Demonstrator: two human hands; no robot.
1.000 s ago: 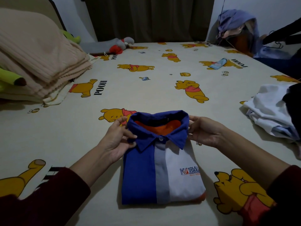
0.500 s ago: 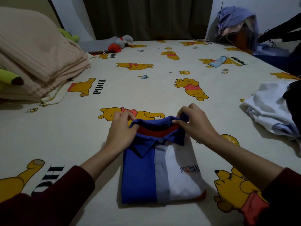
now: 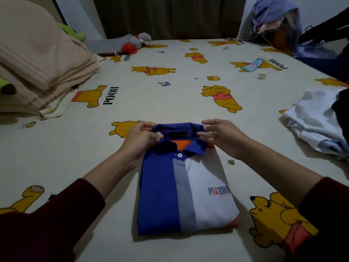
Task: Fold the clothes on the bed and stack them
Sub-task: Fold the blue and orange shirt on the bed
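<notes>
Far left: stack of folded beige ribbed blankets (image 3: 37,59) on the bed (image 3: 132,103), green plush (image 3: 72,32) poking out behind it. Bed sheet is cream with yellow bear print. Grey plush toy (image 3: 130,41) with a red part lies at the far edge, near the dark curtain (image 3: 170,16).

Left hand (image 3: 139,138) pinches the left side of the collar (image 3: 177,129), thumb and fingers closed on the fabric. Dark red sleeve (image 3: 52,214) on that forearm.

Centre, near edge of bed: folded shirt (image 3: 185,190), flat, front up. Blue panel left, grey strip in the middle, white panel right with a small printed logo (image 3: 219,190). Orange lining shows inside the collar and at the lower right corner. White button (image 3: 180,155) fastened under the collar.

Right hand (image 3: 221,137) grips the right side of the collar, thumb under the edge, fingers curled over the top. Hands are apart, one on each collar end.

Right: small light blue item (image 3: 253,65) on the far part of the sheet, too small to identify. Loose pile of white clothes (image 3: 319,120) at the right edge, dark garment (image 3: 341,108) partly over it. Back right corner: bluish clothes (image 3: 275,17) heaped off the bed.
</notes>
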